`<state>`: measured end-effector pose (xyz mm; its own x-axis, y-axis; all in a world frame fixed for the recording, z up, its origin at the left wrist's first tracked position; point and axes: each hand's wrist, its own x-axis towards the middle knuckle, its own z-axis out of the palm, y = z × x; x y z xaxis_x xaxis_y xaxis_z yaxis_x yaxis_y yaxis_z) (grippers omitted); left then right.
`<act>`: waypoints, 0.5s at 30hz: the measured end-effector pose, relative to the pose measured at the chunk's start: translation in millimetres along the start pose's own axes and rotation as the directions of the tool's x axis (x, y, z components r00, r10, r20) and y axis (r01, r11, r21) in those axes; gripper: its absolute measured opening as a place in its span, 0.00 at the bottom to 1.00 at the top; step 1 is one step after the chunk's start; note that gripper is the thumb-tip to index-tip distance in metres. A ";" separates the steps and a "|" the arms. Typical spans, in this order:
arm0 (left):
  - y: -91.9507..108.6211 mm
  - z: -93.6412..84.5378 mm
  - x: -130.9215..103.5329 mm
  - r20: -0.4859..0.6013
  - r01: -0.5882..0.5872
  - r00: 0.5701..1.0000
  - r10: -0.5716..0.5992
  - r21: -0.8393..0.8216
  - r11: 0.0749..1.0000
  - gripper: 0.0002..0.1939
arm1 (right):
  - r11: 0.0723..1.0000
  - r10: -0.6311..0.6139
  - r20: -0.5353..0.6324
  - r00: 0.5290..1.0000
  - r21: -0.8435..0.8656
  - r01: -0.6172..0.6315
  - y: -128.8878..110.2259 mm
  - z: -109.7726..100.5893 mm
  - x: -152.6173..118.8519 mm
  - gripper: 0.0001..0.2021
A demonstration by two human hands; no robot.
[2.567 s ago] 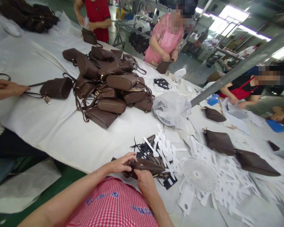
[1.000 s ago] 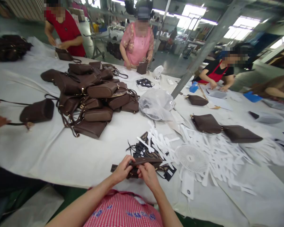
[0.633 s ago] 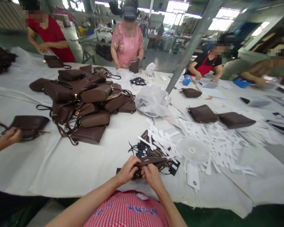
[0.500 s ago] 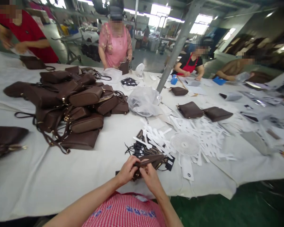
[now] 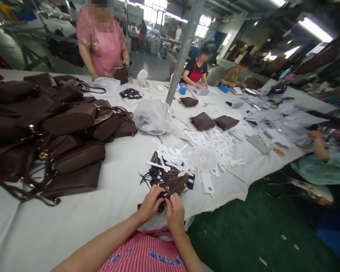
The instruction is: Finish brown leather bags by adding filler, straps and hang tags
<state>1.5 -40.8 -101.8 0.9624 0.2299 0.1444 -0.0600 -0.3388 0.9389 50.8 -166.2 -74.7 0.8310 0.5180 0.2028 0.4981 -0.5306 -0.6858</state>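
A small brown bag with a gold-coloured zip lies at the table's near edge, between my two hands. My left hand grips its left end, thumb and fingers pinched together. Close beside it, my right hand is closed on the same bag, fingertips almost meeting the left ones. The fingers hide exactly what part they pinch. Just beyond the bag lie black hang tags with cords, partly under white strips. A white handheld fan rests to the right of the tags.
Brown bags with straps are heaped on the left. A clear plastic bag lies near a grey metal post. Two brown pouches sit farther back. Co-workers stand or sit around the white-covered table; one green sleeve shows at right.
My view has turned to the right, so the table things appear farther left. The bag in my hands has tilted, its right end raised, and its zip shows more. Both hands still hold it.
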 end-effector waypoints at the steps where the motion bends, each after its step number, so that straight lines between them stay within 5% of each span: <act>1: -1.5 0.3 -0.8 0.001 0.000 1.000 0.000 0.019 1.000 0.13 | 0.999 -0.015 0.004 1.000 -0.038 0.015 -2.6 -0.6 -0.1 0.13; 4: -6.7 1.4 -2.7 0.011 -0.005 1.000 0.004 0.071 0.997 0.13 | 0.997 0.073 0.029 0.997 -0.030 -0.072 -9.3 -4.0 0.2 0.10; 9: -6.7 -1.1 -1.2 0.053 -0.053 0.997 0.049 0.073 0.996 0.08 | 0.936 0.189 0.213 0.958 0.256 -0.242 0.6 -15.9 3.1 0.12; 12: -3.1 -2.7 2.1 0.088 -0.070 0.994 0.064 0.065 0.995 0.08 | 0.876 0.306 0.191 0.933 0.328 -0.354 16.6 -19.9 8.2 0.18; 15: -1.1 -2.6 5.1 0.090 -0.066 0.994 0.061 0.061 0.996 0.08 | 0.945 0.242 0.121 0.963 0.197 -0.263 26.6 -22.0 17.6 0.20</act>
<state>5.7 -37.0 -101.3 0.9769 0.1263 0.1726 -0.1073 -0.4086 0.9064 84.2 -186.0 -74.0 0.8905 0.4516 -0.0559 0.2035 -0.5052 -0.8387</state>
